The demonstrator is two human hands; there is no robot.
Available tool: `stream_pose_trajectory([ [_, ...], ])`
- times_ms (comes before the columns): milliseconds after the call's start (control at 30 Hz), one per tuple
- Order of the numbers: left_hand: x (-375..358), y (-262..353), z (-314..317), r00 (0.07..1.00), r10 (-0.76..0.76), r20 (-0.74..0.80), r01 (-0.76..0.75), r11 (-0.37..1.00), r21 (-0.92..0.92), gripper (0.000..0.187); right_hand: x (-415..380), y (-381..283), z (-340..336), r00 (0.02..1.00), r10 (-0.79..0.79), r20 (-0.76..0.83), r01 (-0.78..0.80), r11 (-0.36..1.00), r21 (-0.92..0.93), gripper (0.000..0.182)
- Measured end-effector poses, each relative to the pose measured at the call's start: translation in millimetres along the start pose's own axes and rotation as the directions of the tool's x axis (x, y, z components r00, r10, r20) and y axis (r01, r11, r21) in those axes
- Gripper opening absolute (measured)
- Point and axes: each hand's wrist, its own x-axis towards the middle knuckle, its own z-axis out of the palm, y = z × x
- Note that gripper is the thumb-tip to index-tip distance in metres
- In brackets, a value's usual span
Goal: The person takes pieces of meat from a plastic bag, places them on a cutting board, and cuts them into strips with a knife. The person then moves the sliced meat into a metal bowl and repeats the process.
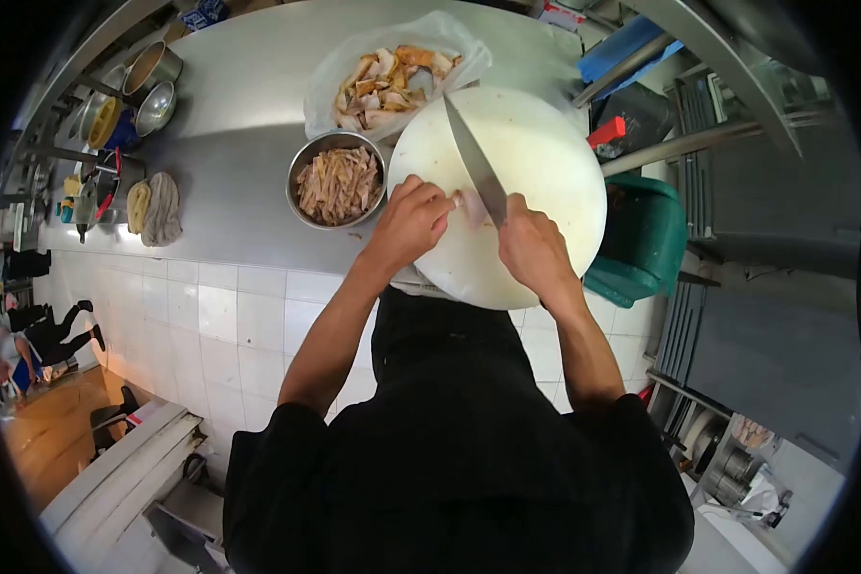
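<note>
On the round white cutting board [545, 143], my right hand [536, 244] is closed round the handle of a large knife [475, 161], whose blade points away and to the left. A small pale piece of meat [472, 207] lies against the blade's left side. My left hand [410, 222] has its fingers curled, with the fingertips at the left end of that piece. Left of the board stands a metal bowl [294, 198] full of meat strips [336, 184]. Behind it, an open clear plastic bag [462, 36] holds larger browned chunks [387, 86].
A green bin [652, 234] is right of the board, below a red handle [607, 132]. Metal pots [156, 107] and a cloth [164, 210] lie at the counter's left. A metal rail crosses at upper right. Another person [43, 340] is at far left.
</note>
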Motion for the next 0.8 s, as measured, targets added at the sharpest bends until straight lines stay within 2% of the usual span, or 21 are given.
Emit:
stream_pose_trajectory([
  [67, -1.0, 1.2, -3.4, 0.999, -0.018, 0.027, 0.018, 1.000, -0.005, 0.024, 0.8, -2.8, -12.4, 1.000, 0.007, -0.010, -0.007, 1.000, 0.005, 0.017],
  [200, -7.6, -2.4, 2.2, 1.000, -0.015, 0.023, 0.016, 0.999, -0.036, 0.026, 10.5, -9.5, 10.6, 1.000, 0.004, 0.001, -0.004, 1.000, -0.003, 0.018],
  [300, -1.1, -5.6, 0.1, 0.998, -0.002, 0.057, 0.005, 0.999, -0.041, 0.025, 7.5, 0.3, -7.0, 1.000, 0.000, 0.011, 0.001, 1.000, -0.015, 0.019],
  [367, -0.4, -4.9, -2.9, 0.999, 0.026, -0.027, -0.025, 0.999, 0.031, 0.023, 1.3, -9.6, -10.7, 1.000, 0.005, -0.006, -0.005, 1.000, 0.013, 0.019],
  [500, 3.5, -6.8, -5.8, 0.998, 0.056, 0.024, -0.058, 0.996, 0.070, 0.020, 18.2, 0.1, 19.5, 1.000, 0.022, -0.011, -0.021, 1.000, 0.008, 0.019],
  [533, 5.6, -8.4, -6.0, 0.997, 0.068, 0.030, -0.070, 0.995, 0.069, 0.018, 20.8, 4.5, 19.2, 0.997, 0.011, -0.071, -0.011, 1.000, 0.003, 0.017],
  [633, 2.7, -6.7, -7.7, 0.995, 0.080, 0.062, -0.085, 0.994, 0.065, 0.015, 16.8, 9.1, -4.9, 0.996, -0.035, -0.087, 0.041, 0.997, 0.072, 0.016],
  [800, -0.6, -7.9, -1.2, 0.996, 0.078, 0.047, -0.082, 0.994, 0.073, 0.014, -5.0, -13.6, -28.6, 0.991, 0.003, -0.137, -0.002, 1.000, 0.014, 0.014],
])
